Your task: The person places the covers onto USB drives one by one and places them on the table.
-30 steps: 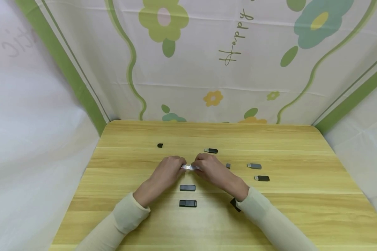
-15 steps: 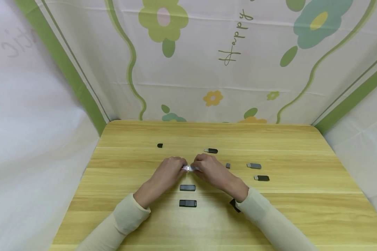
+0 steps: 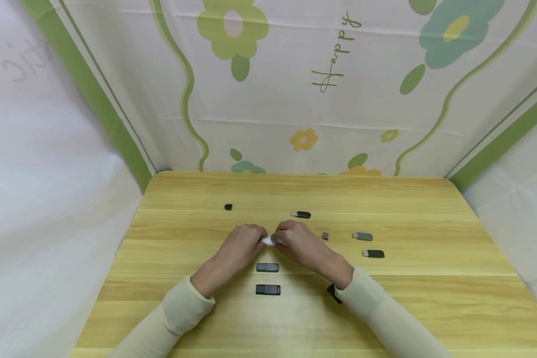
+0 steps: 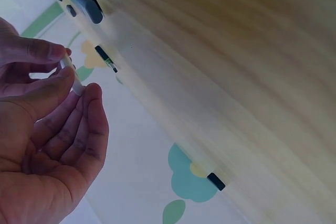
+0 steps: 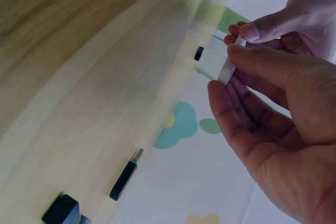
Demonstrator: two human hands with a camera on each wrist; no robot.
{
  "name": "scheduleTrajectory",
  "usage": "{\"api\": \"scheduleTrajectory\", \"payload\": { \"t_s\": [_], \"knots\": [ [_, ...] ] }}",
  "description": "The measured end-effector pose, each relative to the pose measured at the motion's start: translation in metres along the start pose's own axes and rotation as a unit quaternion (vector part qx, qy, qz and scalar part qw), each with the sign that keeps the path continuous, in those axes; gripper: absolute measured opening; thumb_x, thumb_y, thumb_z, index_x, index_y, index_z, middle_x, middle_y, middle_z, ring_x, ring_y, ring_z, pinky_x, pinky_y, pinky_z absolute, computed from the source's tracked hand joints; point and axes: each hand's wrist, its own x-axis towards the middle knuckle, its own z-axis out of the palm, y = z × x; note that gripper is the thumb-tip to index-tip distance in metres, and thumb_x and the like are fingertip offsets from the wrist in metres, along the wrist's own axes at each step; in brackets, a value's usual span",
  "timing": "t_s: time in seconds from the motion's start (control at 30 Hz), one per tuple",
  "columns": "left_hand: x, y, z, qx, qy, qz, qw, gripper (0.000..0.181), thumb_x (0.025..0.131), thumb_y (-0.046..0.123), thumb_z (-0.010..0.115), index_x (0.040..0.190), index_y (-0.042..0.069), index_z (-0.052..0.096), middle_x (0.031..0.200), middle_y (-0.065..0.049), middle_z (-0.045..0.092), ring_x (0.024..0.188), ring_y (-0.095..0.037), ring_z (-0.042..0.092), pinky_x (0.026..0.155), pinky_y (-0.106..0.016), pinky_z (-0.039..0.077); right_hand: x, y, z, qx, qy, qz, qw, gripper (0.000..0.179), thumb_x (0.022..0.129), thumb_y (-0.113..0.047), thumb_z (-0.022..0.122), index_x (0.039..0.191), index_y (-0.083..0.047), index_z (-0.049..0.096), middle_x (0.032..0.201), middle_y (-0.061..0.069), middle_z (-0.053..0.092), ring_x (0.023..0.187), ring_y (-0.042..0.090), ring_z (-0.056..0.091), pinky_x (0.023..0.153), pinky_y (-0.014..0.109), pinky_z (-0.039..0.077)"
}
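Over the middle of the table, my left hand [image 3: 240, 243] and right hand [image 3: 299, 242] pinch opposite ends of a white USB stick [image 3: 268, 241]. Thumb and fingertips hide most of it, and I cannot tell which hand has the cap. Seen from the left wrist, the white stick [image 4: 77, 85] runs between both thumbs, above the tabletop. The right wrist view shows the white stick [image 5: 227, 72] with its near end against my right fingertips. Just in front of the hands lie a dark grey USB stick [image 3: 267, 267] and a black USB stick [image 3: 268, 290].
Uncapped sticks lie to the right: one grey [image 3: 362, 236], one black [image 3: 373, 254]. Another black stick [image 3: 301, 215] lies behind the hands. A grey cap [image 3: 325, 236] and a black cap [image 3: 228, 207] lie loose. My right sleeve partly covers a black piece [image 3: 334, 293].
The bare metal connector between my hands has disappeared as the two white pieces came together. Both hands have barely shifted, and the things on the table stay put.
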Motion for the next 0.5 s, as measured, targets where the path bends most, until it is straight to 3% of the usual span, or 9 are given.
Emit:
{"api": "scheduleTrajectory", "payload": {
  "t_s": [0.5],
  "knots": [
    [-0.0004,0.0029,0.0000,0.006,0.007,0.018,0.9998,0.005,0.095,0.006,0.079,0.091,0.003,0.078,0.078,-0.003,0.069,0.063,-0.010,0.048,0.058,-0.023,0.042,-0.0009,-0.0014,-0.0022,-0.001,0.008,-0.003,1.0000,0.012,0.089,-0.003,0.085,0.100,-0.005,0.083,0.096,0.006,0.076,0.089,0.016,0.072,0.074,0.024,0.060]
  ]
}}
